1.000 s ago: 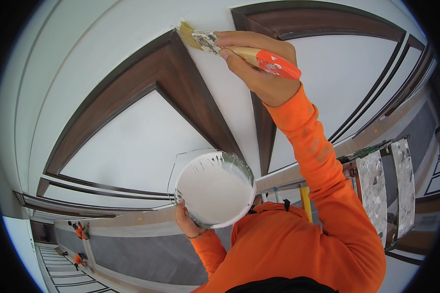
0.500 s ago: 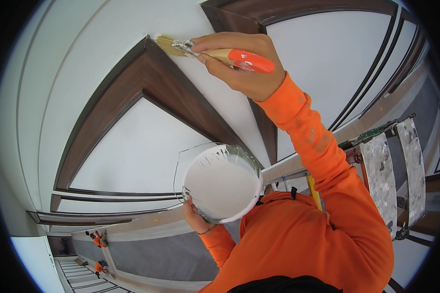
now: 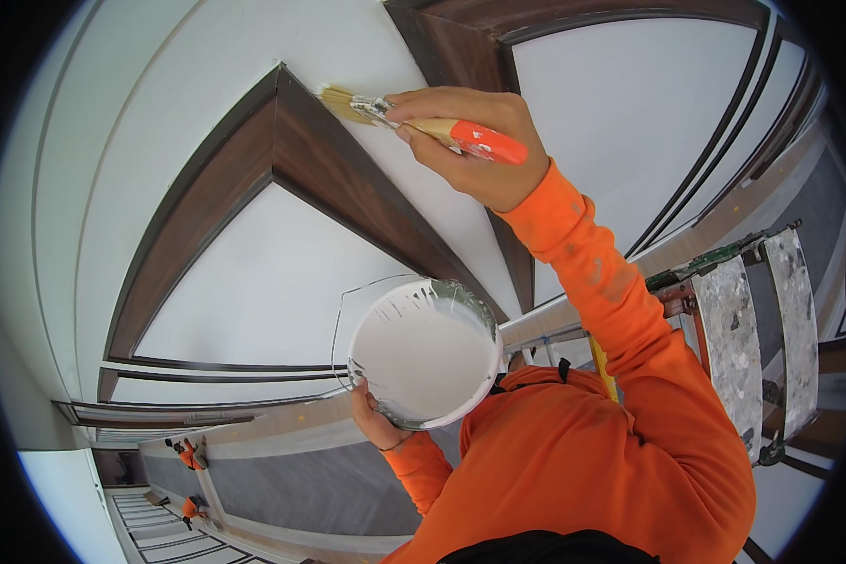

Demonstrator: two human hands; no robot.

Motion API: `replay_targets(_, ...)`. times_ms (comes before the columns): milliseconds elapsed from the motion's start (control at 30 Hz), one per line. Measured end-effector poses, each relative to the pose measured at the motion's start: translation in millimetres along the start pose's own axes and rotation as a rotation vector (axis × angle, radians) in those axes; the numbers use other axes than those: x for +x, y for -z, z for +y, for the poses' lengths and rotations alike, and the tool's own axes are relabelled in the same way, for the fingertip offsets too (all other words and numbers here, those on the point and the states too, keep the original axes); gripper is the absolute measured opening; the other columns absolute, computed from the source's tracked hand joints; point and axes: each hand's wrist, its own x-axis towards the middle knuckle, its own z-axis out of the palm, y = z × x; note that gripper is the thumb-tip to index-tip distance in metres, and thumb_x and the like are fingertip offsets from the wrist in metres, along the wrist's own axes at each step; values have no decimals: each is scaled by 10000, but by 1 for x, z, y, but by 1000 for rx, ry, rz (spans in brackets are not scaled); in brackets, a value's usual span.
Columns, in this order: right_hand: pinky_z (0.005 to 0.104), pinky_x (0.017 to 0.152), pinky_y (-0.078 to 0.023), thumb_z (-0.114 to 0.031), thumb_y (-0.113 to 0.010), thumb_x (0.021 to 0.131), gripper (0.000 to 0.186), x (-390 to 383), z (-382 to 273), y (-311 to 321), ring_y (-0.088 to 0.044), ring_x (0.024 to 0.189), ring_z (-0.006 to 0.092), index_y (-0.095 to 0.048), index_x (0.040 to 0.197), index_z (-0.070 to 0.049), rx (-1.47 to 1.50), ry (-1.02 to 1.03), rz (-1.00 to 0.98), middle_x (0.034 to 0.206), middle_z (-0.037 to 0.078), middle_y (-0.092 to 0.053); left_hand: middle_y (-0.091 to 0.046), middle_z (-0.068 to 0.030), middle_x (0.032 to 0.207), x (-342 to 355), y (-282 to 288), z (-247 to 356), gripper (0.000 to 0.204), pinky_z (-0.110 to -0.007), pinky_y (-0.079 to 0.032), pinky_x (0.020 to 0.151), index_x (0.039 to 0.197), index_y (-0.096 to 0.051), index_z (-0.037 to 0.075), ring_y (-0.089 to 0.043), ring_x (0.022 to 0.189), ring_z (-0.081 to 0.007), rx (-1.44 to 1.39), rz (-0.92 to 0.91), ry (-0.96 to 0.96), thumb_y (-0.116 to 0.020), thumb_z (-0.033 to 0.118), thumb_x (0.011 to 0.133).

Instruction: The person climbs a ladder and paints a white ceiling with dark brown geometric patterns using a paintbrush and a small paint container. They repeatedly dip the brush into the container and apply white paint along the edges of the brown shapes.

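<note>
My right hand (image 3: pixel 484 141) is closed around a paintbrush (image 3: pixel 432 127) with a wooden, orange-ended handle and a paint-spattered ferrule. Its pale bristles touch the white wall strip (image 3: pixel 395 150) beside the outer edge of a dark brown wooden frame (image 3: pixel 338 169), a little below the frame's upper corner. Lower down, my left hand (image 3: pixel 376 419) grips the side of a paint bucket (image 3: pixel 425 352). White paint fills part of the bucket, with drips and dark smears on its inner wall. The thin wire handle (image 3: pixel 336 329) sticks out to the left.
A second brown frame (image 3: pixel 461 47) borders the strip on the right. Paint-spattered platform boards (image 3: pixel 728 348) stand at the right, with a yellow ladder part (image 3: pixel 602 367) behind my right arm. Far below at the left, two people in orange (image 3: pixel 193 456) are near the grey floor (image 3: pixel 310 489).
My right hand has drawn the brush slightly down and right along the frame's edge, away from its corner. The bucket and my left hand have stayed almost in place.
</note>
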Motion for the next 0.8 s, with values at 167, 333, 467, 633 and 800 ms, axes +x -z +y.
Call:
replay_targets(167,249,741,-567,52,-679,841,203,-5,2,1,-717,826,160,-726,1030,-6,-7,-31,-21,1037,127,-747,-561,1,770,9,24,-6,244,-301,-501,692,748,-455,112,-583,744,-142,11,-21,-16,-608,216,907)
replay_targets(333,250,740,-568,50,-685,839,202,-9,1,-1,-716,824,159,-724,1029,-9,21,-43,-17,1048,126,-746,-532,17,724,1,10,-2,335,-297,-493,685,673,-381,157,-564,713,-135,-3,-4,-11,-622,206,899)
replay_targets(467,250,740,-569,55,-687,838,203,-11,2,-2,-716,823,159,-724,1027,-11,1,-43,-12,1057,128,-744,-557,7,745,6,18,-4,294,-303,-498,699,690,-425,142,-577,736,-139,7,-31,-14,-617,210,902)
replay_targets(633,253,736,-574,60,-688,838,201,-17,4,-4,-718,822,166,-722,1025,-4,-14,-39,-5,1062,135,-742,-656,-42,889,1,11,-1,192,-320,-518,765,884,-601,51,-635,841,-172,27,-43,15,-585,238,920)
replay_targets(800,256,733,-576,60,-692,837,193,-20,2,-3,-721,824,172,-720,1019,3,-36,-71,-20,1063,140,-742,-698,-91,1030,8,23,-6,327,-333,-522,828,1082,-642,-15,-661,935,-203,27,-130,11,-547,263,938)
